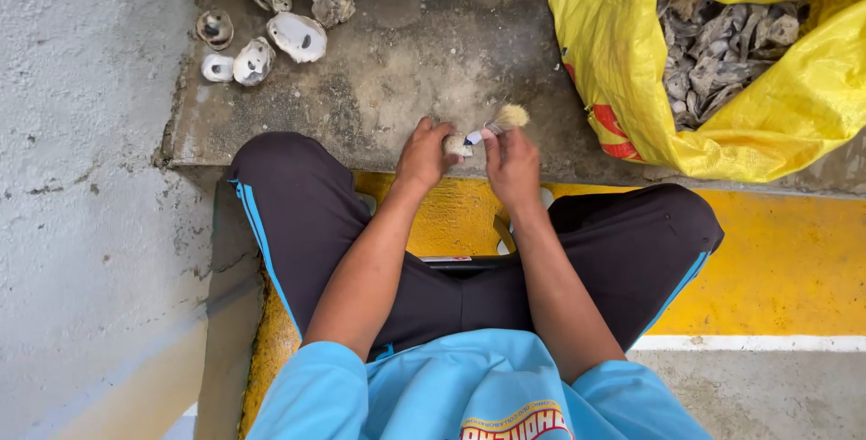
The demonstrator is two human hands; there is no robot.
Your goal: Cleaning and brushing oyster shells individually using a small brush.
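Observation:
My left hand [424, 153] grips a small pale shell [456, 145] just above the edge of a concrete step [406, 70]. My right hand [511, 167] holds a small brush [502, 120] with a tan bristle head and a light handle. The brush's handle end touches the shell between the two hands. Both hands hover between my knees, over the step's front edge.
Several open oyster shells [271, 38] lie on the step at the far left. A yellow woven sack [722, 70] full of grey shells sits at the right. Yellow painted floor [785, 259] lies under my legs, with a grey wall [81, 178] on the left.

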